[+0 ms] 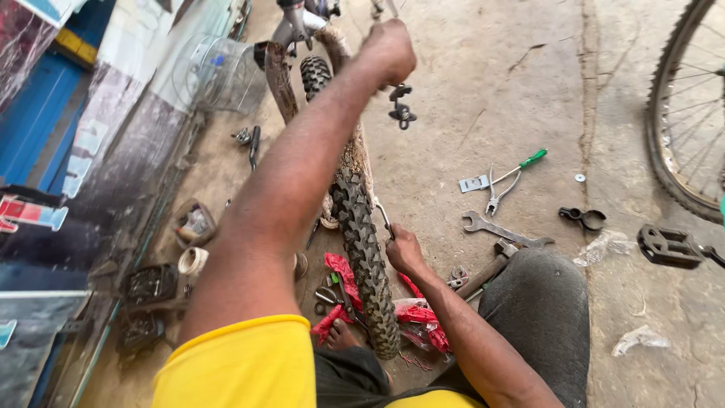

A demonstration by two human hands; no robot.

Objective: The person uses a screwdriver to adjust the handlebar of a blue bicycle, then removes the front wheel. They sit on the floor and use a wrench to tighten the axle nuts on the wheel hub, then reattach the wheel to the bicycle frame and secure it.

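Note:
A bicycle wheel with a knobby black tyre (364, 249) stands on its edge on the concrete floor in front of me, running from my foot up to the bike frame (294, 26). My left hand (389, 49) is stretched far out above the wheel, closed in a fist, and a small black metal part (401, 106) hangs just under it. Low at the tyre's right side, my right hand (404, 251) grips a thin metal tool (384, 216) whose tip points up along the tyre.
To the right on the floor lie a spanner (498, 229), pliers (497, 193), a green-handled screwdriver (529, 160), a hammer (483, 276), a black clamp (583, 218) and a black pedal (668, 245). Another bicycle wheel (676, 143) stands far right. Red rags (341, 276) and small parts lie by my foot.

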